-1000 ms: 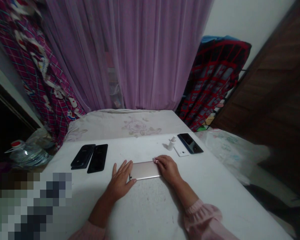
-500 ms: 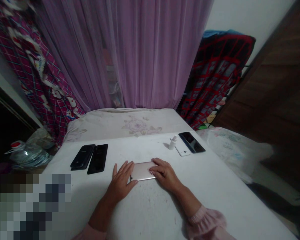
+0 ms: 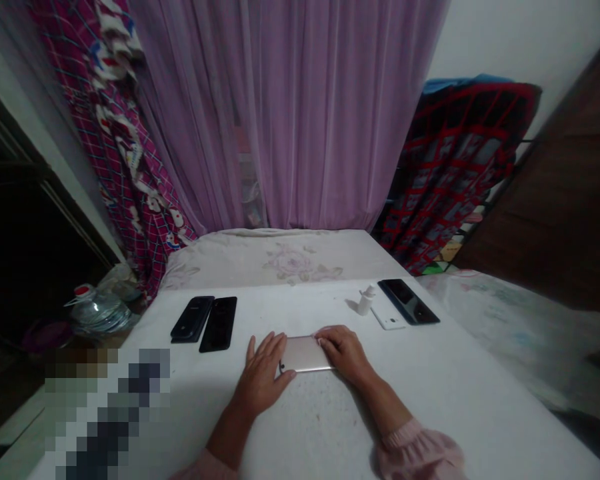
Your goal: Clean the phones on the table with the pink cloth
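Note:
A pinkish-gold phone [image 3: 307, 355] lies sideways, back up, on the white-covered table. My left hand [image 3: 265, 373] rests over its left end, fingertips at the top edge and thumb at the bottom edge. At the phone's right end, my right hand [image 3: 347, 353] has its fingers pinched on a small light pink cloth [image 3: 321, 335], pressed near the upper edge. To the left lie two dark phones, one [image 3: 193, 319] beside the other [image 3: 219, 324]. Back right stand a small white bottle [image 3: 365, 301], a white phone [image 3: 388, 317] and a dark phone [image 3: 409, 301].
The table [image 3: 290, 433] has a floral cloth [image 3: 290, 261] at its far end, before purple curtains [image 3: 320, 120]. A large water bottle [image 3: 97, 310] is beyond the left edge. A pixelated patch covers the lower left.
The view has shifted, so everything appears further right and slightly lower. My right hand has moved with the cloth from the phone's middle right towards its upper edge. My left hand stays on the phone.

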A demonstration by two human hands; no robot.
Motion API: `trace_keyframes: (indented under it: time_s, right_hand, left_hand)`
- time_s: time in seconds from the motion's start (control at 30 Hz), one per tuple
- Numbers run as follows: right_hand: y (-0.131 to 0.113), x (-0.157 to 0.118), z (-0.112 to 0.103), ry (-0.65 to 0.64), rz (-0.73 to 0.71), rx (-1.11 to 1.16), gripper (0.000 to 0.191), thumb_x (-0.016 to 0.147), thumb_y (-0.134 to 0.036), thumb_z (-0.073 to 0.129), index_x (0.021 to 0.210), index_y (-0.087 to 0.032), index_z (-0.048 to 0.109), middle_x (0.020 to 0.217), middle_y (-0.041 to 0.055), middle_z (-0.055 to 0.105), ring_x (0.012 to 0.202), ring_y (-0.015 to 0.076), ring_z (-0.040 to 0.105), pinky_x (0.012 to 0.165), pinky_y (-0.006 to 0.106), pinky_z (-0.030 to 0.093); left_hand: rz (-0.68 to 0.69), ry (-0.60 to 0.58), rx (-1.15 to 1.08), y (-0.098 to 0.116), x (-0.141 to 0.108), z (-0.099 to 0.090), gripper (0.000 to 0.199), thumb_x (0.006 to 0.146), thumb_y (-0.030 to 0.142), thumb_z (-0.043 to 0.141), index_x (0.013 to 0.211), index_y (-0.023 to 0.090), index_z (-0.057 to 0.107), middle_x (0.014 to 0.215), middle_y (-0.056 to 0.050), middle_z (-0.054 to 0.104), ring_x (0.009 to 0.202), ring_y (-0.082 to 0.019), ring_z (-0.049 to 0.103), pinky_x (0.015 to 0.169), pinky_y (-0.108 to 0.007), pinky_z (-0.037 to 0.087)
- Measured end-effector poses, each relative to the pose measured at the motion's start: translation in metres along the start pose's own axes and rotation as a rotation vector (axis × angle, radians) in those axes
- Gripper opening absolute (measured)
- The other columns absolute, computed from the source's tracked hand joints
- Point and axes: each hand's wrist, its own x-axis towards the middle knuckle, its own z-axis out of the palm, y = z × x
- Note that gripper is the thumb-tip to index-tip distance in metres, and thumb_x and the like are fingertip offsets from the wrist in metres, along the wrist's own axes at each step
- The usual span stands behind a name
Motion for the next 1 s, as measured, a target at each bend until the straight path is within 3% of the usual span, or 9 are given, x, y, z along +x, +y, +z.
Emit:
trace_keyframes:
  time_s: [0.1, 0.23, 0.43, 0.57, 0.7, 0.83, 1.0]
  right_hand:
    - [0.003, -0.014, -0.008, -0.068, -0.072, 0.064, 0.022, 0.088, -0.031, 0.052, 0.089, -0.026, 0.074, 0.118, 0.0076, 0.069, 0.115, 0.0239, 0.059, 0.099, 0.042, 0.043]
    - [0.0, -0.021, -0.012, -0.174, -0.054, 0.019, 0.021, 0.088, -0.035, 0.055, 0.085, -0.028, 0.074, 0.135, 0.0055, 0.059, 0.133, 0.0283, 0.044, 0.106, 0.051, 0.032]
    - [-0.015, 0.005, 0.007, -0.126, 0.016, -0.077, 0.02, 0.088, -0.028, 0.054, 0.092, -0.029, 0.074, 0.107, 0.0037, 0.07, 0.108, 0.0222, 0.058, 0.096, 0.041, 0.035]
    - [-0.022, 0.02, 0.016, -0.085, 0.07, -0.169, 0.02, 0.09, -0.026, 0.053, 0.095, -0.029, 0.073, 0.092, 0.0037, 0.07, 0.096, 0.0207, 0.059, 0.086, 0.035, 0.036]
    - [-0.021, 0.021, 0.016, -0.076, 0.023, -0.221, 0.02, 0.092, -0.028, 0.052, 0.096, -0.027, 0.072, 0.091, 0.004, 0.069, 0.094, 0.0208, 0.058, 0.084, 0.035, 0.034]
    - [-0.019, 0.02, 0.014, -0.051, -0.001, -0.229, 0.02, 0.092, -0.028, 0.052, 0.098, -0.027, 0.071, 0.094, 0.0049, 0.069, 0.096, 0.021, 0.058, 0.086, 0.035, 0.033]
    - [-0.034, 0.017, 0.017, -0.068, 0.017, -0.188, 0.02, 0.09, -0.021, 0.052, 0.096, -0.025, 0.071, 0.099, 0.0056, 0.07, 0.1, 0.0215, 0.059, 0.089, 0.037, 0.034]
  left_hand:
    - [-0.019, -0.016, -0.004, 0.003, 0.001, -0.003, 0.063, 0.091, 0.034, 0.056, 0.148, 0.021, 0.033, 0.149, -0.011, 0.044, 0.14, -0.03, 0.035, 0.115, -0.061, 0.015]
    - [-0.025, -0.033, -0.025, 0.003, 0.001, -0.003, 0.066, 0.09, 0.032, 0.057, 0.149, 0.02, 0.031, 0.149, -0.011, 0.042, 0.14, -0.029, 0.034, 0.116, -0.06, 0.014]
    - [-0.033, -0.013, -0.066, 0.0, 0.0, 0.001, 0.075, 0.087, 0.03, 0.061, 0.151, 0.019, 0.022, 0.149, -0.013, 0.042, 0.14, -0.029, 0.034, 0.116, -0.06, 0.013]
    - [-0.027, 0.04, -0.066, 0.0, 0.0, 0.005, 0.079, 0.086, 0.032, 0.062, 0.152, 0.022, 0.019, 0.148, -0.012, 0.044, 0.138, -0.029, 0.037, 0.116, -0.059, 0.015]
    - [-0.023, 0.057, -0.031, -0.004, -0.001, 0.007, 0.08, 0.084, 0.037, 0.065, 0.151, 0.021, 0.024, 0.147, -0.012, 0.046, 0.139, -0.032, 0.036, 0.116, -0.059, 0.017]
    - [-0.02, 0.121, 0.033, -0.011, -0.004, 0.009, 0.068, 0.083, 0.04, 0.066, 0.143, 0.021, 0.041, 0.146, -0.013, 0.046, 0.138, -0.034, 0.037, 0.115, -0.06, 0.02]
    - [-0.028, 0.103, 0.039, -0.013, -0.005, 0.01, 0.06, 0.084, 0.042, 0.066, 0.137, 0.021, 0.049, 0.147, -0.012, 0.046, 0.138, -0.033, 0.037, 0.114, -0.06, 0.022]
